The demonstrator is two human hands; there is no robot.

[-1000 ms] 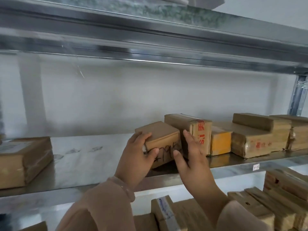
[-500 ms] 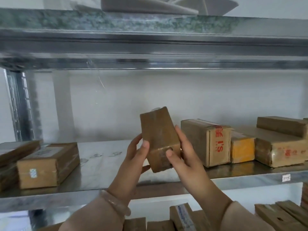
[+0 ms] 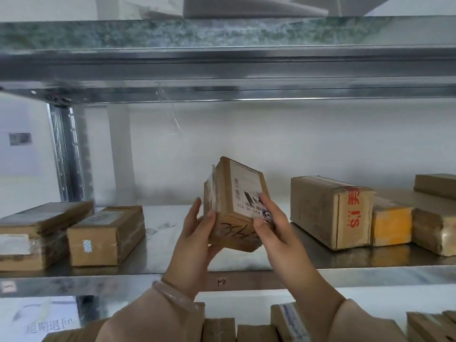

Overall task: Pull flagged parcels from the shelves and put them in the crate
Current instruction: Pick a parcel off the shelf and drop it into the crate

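White wall point(image 3: 296, 144) behind; pale bracelet point(image 3: 172, 296); grey notice point(image 3: 20, 138) at left

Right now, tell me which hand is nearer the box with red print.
Right. The right hand holds the parcel on the side facing the red-print box; the left hand grips the parcel's far side.

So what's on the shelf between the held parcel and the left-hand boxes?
Head view: only bare shelf between the parcel and the nearest box.
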